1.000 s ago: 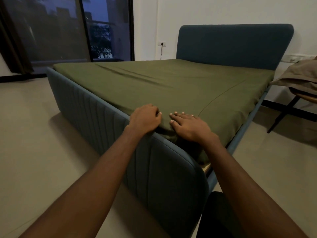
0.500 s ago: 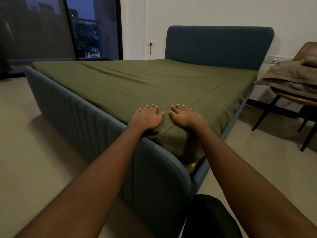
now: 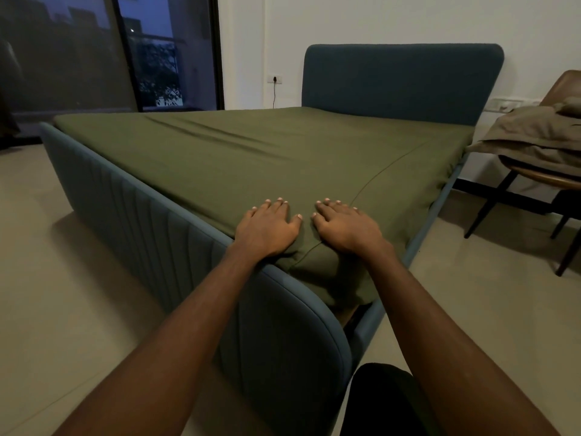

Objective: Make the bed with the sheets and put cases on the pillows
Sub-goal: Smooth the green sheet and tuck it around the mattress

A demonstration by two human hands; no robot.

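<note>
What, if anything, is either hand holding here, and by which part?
Nothing is gripped. The left hand and right hand lie flat, fingers straight, on the green sheet at the near corner.

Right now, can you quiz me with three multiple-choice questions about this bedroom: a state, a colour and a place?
1. How do the left hand and right hand lie on the sheet? A flat, fingers straight; B as fists; C pinching it.
2. The sheet's colour? A white; B olive green; C red.
3. Where is the heaped bedding? A on the chair; B on the sheet; C under the hands.
Answers: 1A, fingers spread flat; 2B, it looks olive green; 3A, it sits on the seat.
</note>
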